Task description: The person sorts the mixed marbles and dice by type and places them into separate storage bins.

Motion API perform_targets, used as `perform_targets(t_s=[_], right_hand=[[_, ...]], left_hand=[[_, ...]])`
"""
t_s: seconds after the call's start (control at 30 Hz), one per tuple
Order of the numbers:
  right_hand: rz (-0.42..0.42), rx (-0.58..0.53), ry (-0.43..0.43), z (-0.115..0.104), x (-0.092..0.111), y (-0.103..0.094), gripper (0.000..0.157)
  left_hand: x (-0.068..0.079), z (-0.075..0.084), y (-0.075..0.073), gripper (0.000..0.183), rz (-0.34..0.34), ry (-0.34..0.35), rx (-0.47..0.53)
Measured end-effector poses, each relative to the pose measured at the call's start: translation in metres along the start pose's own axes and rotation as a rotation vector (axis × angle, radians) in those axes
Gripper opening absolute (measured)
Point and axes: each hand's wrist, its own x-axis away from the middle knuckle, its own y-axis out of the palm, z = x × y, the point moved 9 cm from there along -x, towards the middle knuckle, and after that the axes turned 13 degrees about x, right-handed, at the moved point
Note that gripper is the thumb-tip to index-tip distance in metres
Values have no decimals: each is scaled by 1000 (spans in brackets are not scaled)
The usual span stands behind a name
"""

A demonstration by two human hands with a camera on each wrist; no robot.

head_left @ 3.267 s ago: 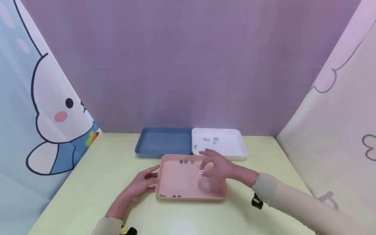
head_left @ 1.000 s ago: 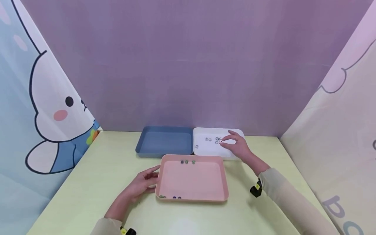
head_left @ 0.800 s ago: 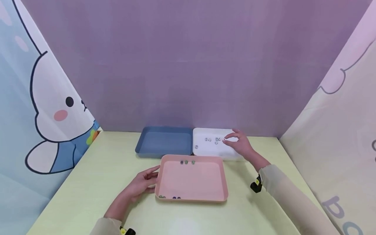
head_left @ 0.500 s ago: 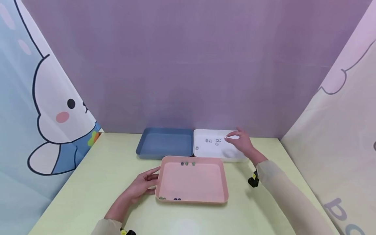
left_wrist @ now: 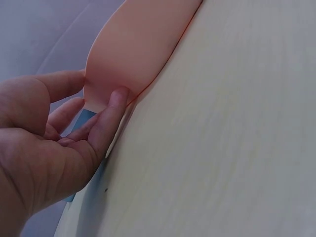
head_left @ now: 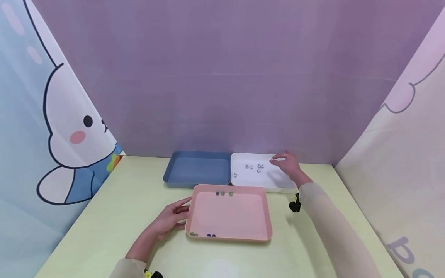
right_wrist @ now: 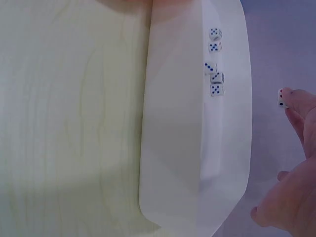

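Note:
My right hand point(head_left: 288, 166) pinches a small white die point(right_wrist: 282, 98) between thumb and fingertip, above the right part of the white tray point(head_left: 240, 181). In the right wrist view the held die shows red and dark pips. Several other dice point(right_wrist: 217, 90) with blue pips lie inside that tray. At the near left, my left hand point(head_left: 167, 221) touches the left side of the pink tray point(head_left: 229, 216), its fingertips resting against the outer wall. Three marbles point(head_left: 223, 193) sit along the pink tray's far side. Several more marbles point(head_left: 208, 235) lie along its near edge.
A blue tray point(head_left: 197, 170) stands left of the white tray, side by side with it. The pink tray lies in front of both on the pale table point(head_left: 146, 193). A purple backdrop point(head_left: 222, 77) rises behind, with printed cloths point(head_left: 76, 123) on either side.
My right hand has carried the die from over the pink tray to the white tray, then farther back and right above it. The left hand stays at the pink tray.

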Motion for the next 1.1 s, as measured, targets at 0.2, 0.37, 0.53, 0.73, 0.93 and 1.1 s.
perform_targets(t_s=[0.2, 0.37, 0.53, 0.73, 0.93, 1.1], right_hand=[[1, 37, 78, 11, -4, 0, 34], [7, 65, 98, 15, -5, 1, 36], [-5, 89, 108, 16, -4, 3, 37], [-21, 106, 136, 18, -4, 6, 38], [-27, 116, 140, 18, -6, 7, 42], [-31, 117, 158, 19, -8, 9, 43]], left_hand=[[-1, 0, 0, 62, -4, 4, 3], [0, 1, 1, 62, -6, 6, -2], [1, 2, 2, 62, -9, 4, -1], [1, 2, 3, 62, -1, -4, 13], [1, 2, 2, 62, 7, -2, 6], [1, 1, -1, 61, 16, 5, -12]])
